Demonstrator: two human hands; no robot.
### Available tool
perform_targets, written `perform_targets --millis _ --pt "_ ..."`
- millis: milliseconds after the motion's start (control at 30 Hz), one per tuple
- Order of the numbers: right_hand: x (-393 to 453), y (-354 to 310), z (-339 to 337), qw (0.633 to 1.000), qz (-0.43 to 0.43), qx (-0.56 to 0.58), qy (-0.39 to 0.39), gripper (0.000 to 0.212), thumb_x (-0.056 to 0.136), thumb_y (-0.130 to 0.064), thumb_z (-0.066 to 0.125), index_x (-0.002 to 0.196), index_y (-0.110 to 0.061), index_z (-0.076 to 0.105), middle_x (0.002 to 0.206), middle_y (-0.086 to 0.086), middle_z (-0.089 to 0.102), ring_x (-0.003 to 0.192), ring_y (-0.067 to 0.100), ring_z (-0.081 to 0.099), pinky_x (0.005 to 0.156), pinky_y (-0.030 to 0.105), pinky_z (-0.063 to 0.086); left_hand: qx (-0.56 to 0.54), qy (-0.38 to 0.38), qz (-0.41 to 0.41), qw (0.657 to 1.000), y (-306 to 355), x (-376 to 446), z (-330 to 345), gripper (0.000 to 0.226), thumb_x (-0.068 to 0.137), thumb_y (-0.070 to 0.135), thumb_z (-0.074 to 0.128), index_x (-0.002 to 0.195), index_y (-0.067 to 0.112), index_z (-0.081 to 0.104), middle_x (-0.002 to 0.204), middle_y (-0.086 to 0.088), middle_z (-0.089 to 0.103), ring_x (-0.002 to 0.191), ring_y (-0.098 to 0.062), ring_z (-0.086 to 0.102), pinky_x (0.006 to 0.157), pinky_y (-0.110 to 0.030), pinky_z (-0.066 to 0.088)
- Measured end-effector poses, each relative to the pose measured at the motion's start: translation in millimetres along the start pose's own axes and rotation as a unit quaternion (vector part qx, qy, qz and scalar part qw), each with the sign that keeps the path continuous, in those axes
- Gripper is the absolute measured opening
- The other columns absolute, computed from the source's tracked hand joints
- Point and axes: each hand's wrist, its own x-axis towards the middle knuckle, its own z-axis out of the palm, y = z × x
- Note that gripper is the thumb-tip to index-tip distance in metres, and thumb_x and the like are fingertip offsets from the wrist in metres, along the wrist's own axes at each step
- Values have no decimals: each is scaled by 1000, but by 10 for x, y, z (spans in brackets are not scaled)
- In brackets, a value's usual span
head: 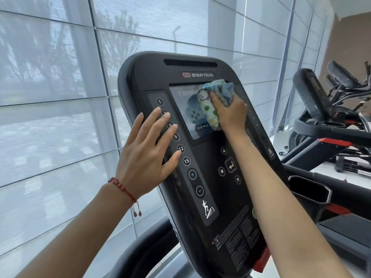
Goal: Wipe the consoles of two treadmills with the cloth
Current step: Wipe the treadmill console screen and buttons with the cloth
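A black treadmill console (212, 197) fills the middle of the view, tilted toward me. Its screen (186, 119) is lit. My right hand (228, 114) presses a bunched white and blue cloth (210, 101) with green dots against the screen's right half. My left hand (148, 155) lies flat with spread fingers on the console's left edge, over the column of numbered buttons (181, 148). A second treadmill console (307, 95) stands to the right, seen from the side, with nothing touching it.
Large windows with translucent blinds (50, 97) stand behind the consoles. A black cup holder (309, 192) sits at the right of the near console. Other gym machines (345, 85) stand at the far right, beyond the second treadmill's handrail (329, 133).
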Motion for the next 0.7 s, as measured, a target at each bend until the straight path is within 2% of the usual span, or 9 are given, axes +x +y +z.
perform_targets --millis 133,233,333,567,700 --pt "269 341 -186 998 51 -29 37 43 84 -44 62 100 -4 64 97 12 70 88 20 63 64 19 42 3 -1 -5 1000 18 1 6 49 93 35 40 121 0 59 131 -18 52 133 -32 34 111 -49 23" --pt "408 512 -272 992 95 -53 65 48 85 -49 58 106 -6 62 106 15 68 102 29 61 79 31 45 3 -1 -6 1000 24 -6 16 49 93 35 40 121 0 58 131 -18 51 133 -32 34 111 -50 22" --pt "510 591 -317 986 125 -87 66 52 85 -53 54 108 -7 60 111 15 65 108 32 56 83 35 44 2 0 -5 1000 30 -12 22 49 93 35 39 121 0 58 131 -18 51 133 -32 33 111 -50 22" --pt "452 584 -319 990 110 -76 38 48 85 -48 57 106 -5 63 108 17 67 107 33 57 85 32 45 -10 6 -11 1000 37 -18 59 51 97 35 31 121 -2 58 132 -20 50 133 -34 32 113 -49 19" --pt "241 389 -237 996 75 -49 8 40 83 -43 62 101 -8 66 101 12 70 96 25 64 84 31 50 -8 4 -10 1000 44 -14 62 52 97 35 30 120 -3 57 131 -21 50 133 -34 31 113 -50 18"
